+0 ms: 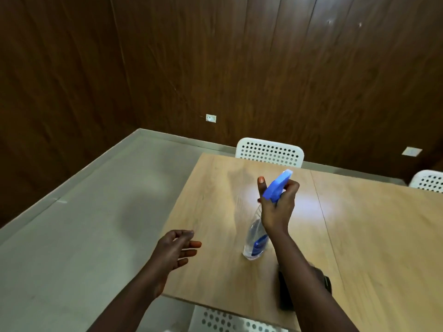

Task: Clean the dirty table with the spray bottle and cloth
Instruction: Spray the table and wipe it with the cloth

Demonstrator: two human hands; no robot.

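The right hand (278, 207) holds a spray bottle (257, 238) above the wooden desk (371, 236); its grip is closed round the bottle's neck just below the blue spray head (278, 185), with the thumb raised beside the head and the fingers curled at the trigger side. The bottle is clear, carries a blue label low on its body, and hangs tilted, its base toward the near edge of the desk and its nozzle pointing away toward the far side. Whether the base touches the desk cannot be told.

The left hand (176, 248) hovers over the desk's left edge, near the bottle but apart from it; its grip is loose, fingers relaxed and partly spread, holding nothing.

A dark object (285, 295), partly hidden by the right forearm, lies on the desk near its front edge; what it is cannot be told.

White perforated chairs stand round the desk: one (269, 152) at the far side, one (428, 180) at the far right, and one (225, 319) below the near edge. Dark wood panelling (239, 68) covers the walls, and the floor (84, 212) is pale grey.
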